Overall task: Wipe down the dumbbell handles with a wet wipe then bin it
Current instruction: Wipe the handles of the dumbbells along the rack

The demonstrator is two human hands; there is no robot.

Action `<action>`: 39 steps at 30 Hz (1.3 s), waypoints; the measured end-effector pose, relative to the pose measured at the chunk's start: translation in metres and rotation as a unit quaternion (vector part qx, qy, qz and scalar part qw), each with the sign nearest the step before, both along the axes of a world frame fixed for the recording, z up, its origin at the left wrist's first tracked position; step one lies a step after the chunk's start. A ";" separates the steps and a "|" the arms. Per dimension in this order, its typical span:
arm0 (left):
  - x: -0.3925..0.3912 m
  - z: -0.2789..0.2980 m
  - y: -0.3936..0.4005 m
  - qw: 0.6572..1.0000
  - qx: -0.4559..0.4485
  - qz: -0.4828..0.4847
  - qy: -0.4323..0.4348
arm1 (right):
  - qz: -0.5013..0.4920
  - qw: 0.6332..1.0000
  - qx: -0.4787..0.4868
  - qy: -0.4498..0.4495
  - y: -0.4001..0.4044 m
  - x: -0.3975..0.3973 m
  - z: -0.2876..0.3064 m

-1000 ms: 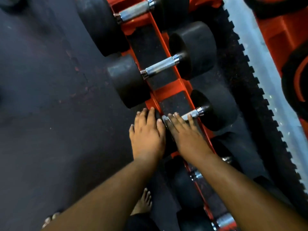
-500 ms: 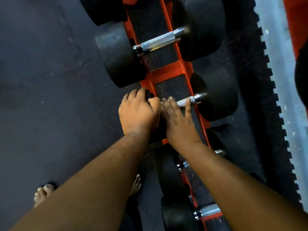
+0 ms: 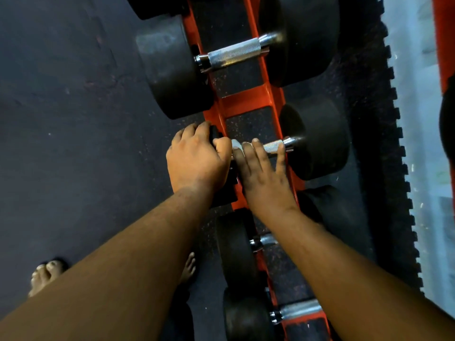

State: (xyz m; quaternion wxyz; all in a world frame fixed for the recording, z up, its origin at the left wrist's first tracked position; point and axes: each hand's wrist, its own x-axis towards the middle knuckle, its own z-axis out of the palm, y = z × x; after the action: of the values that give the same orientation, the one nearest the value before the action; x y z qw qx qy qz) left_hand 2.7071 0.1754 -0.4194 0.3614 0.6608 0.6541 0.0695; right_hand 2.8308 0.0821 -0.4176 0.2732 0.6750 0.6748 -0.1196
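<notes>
A black dumbbell with a knurled chrome handle (image 3: 274, 146) lies across the red rack (image 3: 242, 104). My left hand (image 3: 195, 159) grips its near weight head, which the hand mostly hides. My right hand (image 3: 261, 172) lies over the handle with its fingers laid across the bar, and a white wet wipe (image 3: 236, 145) shows under its fingertips, against the bar. The far head (image 3: 317, 139) of this dumbbell is in plain sight.
A bigger dumbbell (image 3: 234, 55) sits on the rack just beyond, and two smaller ones (image 3: 298, 311) lie nearer me. Dark rubber floor (image 3: 73, 119) spreads to the left, with my bare feet (image 3: 45, 274) on it. A toothed mat edge (image 3: 398, 143) runs along the right.
The camera has moved closer over the rack. My left hand has curled round the near head. My right hand stays on the handle, and the wipe now shows under its fingers.
</notes>
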 end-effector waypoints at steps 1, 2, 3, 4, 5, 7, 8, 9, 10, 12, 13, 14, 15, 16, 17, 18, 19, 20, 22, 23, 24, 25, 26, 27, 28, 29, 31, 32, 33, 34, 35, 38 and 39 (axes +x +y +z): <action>0.000 -0.001 -0.001 1.000 0.000 0.000 -0.001 | -0.005 1.000 -0.010 -0.013 0.005 -0.001 -0.001; 0.000 0.000 -0.001 1.000 -0.001 -0.001 0.000 | -0.020 0.999 -0.019 -0.020 0.017 -0.003 -0.001; 0.000 -0.001 -0.001 1.000 -0.003 -0.003 0.001 | -0.032 0.999 -0.027 -0.019 0.032 -0.006 -0.002; -0.001 -0.001 0.000 1.000 -0.006 -0.004 0.004 | -0.038 0.998 -0.050 -0.007 0.050 -0.007 -0.003; -0.001 -0.001 0.000 1.000 -0.008 -0.007 0.006 | -0.040 0.996 -0.076 0.009 0.065 -0.007 -0.004; -0.001 -0.001 0.002 1.000 -0.010 -0.011 0.007 | -0.043 0.992 -0.118 0.029 0.080 -0.004 -0.005; -0.001 -0.002 0.002 1.000 -0.010 -0.011 0.007 | -0.040 0.994 -0.096 0.026 0.074 -0.001 -0.004; 0.000 -0.002 0.002 1.000 -0.007 -0.011 0.007 | -0.041 0.997 -0.064 0.017 0.062 0.001 -0.002; -0.001 -0.002 0.001 1.000 -0.005 -0.010 0.006 | -0.044 0.999 -0.028 0.009 0.046 0.003 0.002; -0.001 -0.002 0.001 1.000 -0.003 -0.007 0.005 | -0.032 0.999 0.015 -0.013 0.019 0.006 0.008; -0.001 -0.004 0.000 1.000 -0.004 -0.008 0.005 | -0.030 0.999 0.009 -0.024 0.015 0.008 0.008; -0.001 -0.004 0.001 1.000 -0.004 -0.010 0.006 | -0.040 0.999 -0.004 -0.024 0.021 0.010 0.008; -0.001 -0.004 0.001 1.000 -0.005 -0.012 0.006 | -0.055 0.998 -0.019 -0.018 0.034 0.011 0.009; -0.001 -0.003 0.001 1.000 -0.006 -0.014 0.006 | -0.066 0.997 -0.042 -0.012 0.050 0.011 0.008; -0.001 -0.003 0.001 1.000 -0.008 -0.015 0.006 | -0.069 0.995 -0.074 -0.006 0.065 0.011 0.007; -0.001 -0.002 0.001 1.000 -0.009 -0.016 0.006 | -0.066 0.992 -0.109 0.000 0.077 0.013 0.005; 0.000 -0.002 0.002 1.000 -0.010 -0.015 0.007 | -0.062 0.989 -0.132 0.010 0.084 0.015 0.003; -0.001 -0.002 0.001 1.000 -0.009 -0.014 0.007 | -0.057 0.990 -0.128 0.016 0.083 0.017 0.002; -0.001 -0.001 0.001 1.000 -0.007 -0.013 0.002 | -0.052 0.997 -0.052 0.014 0.062 0.022 0.004; -0.001 -0.001 0.002 1.000 -0.007 -0.012 0.000 | -0.051 0.999 -0.001 0.014 0.046 0.023 0.006; -0.001 -0.002 0.001 1.000 -0.007 -0.011 -0.001 | -0.051 0.998 0.039 0.009 0.029 0.022 0.007; -0.002 -0.002 0.001 1.000 -0.007 -0.011 -0.002 | -0.056 0.997 0.047 -0.004 0.017 0.020 0.010; -0.002 -0.003 0.001 1.000 -0.006 -0.012 -0.001 | -0.059 0.997 0.037 -0.026 0.010 0.020 0.011; -0.002 -0.003 0.001 1.000 -0.005 -0.012 0.000 | -0.063 0.996 0.028 -0.049 0.009 0.020 0.011; -0.002 -0.003 0.001 1.000 -0.004 -0.014 0.001 | -0.072 0.995 0.027 -0.066 0.012 0.018 0.011; -0.002 -0.002 0.001 1.000 -0.003 -0.015 0.000 | -0.084 0.993 0.026 -0.083 0.021 0.016 0.012; -0.001 0.000 0.001 1.000 -0.004 -0.017 0.001 | -0.105 0.989 0.010 -0.100 0.042 0.015 0.012; -0.001 0.000 0.001 1.000 -0.006 -0.018 0.004 | -0.109 0.989 -0.008 -0.099 0.049 0.015 0.014; 0.000 0.000 0.002 1.000 -0.010 -0.019 0.004 | -0.114 0.988 -0.028 -0.097 0.052 0.016 0.018; 0.000 0.001 0.002 1.000 -0.011 -0.019 0.003 | -0.116 0.989 -0.035 -0.090 0.050 0.017 0.021; -0.001 0.001 0.002 1.000 -0.011 -0.019 0.002 | -0.124 0.989 -0.033 -0.079 0.043 0.015 0.026; -0.001 0.004 0.002 1.000 -0.013 -0.018 0.002 | -0.182 0.983 0.016 -0.020 0.005 0.006 0.035; -0.002 0.005 0.002 1.000 -0.014 -0.016 0.003 | -0.220 0.974 0.053 0.022 -0.009 0.002 0.035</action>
State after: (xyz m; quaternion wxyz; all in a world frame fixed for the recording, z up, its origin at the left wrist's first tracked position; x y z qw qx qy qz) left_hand 2.7055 0.1774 -0.4148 0.3699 0.6662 0.6454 0.0531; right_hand 2.8323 0.0736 -0.3826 0.1893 0.8175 0.5212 -0.1555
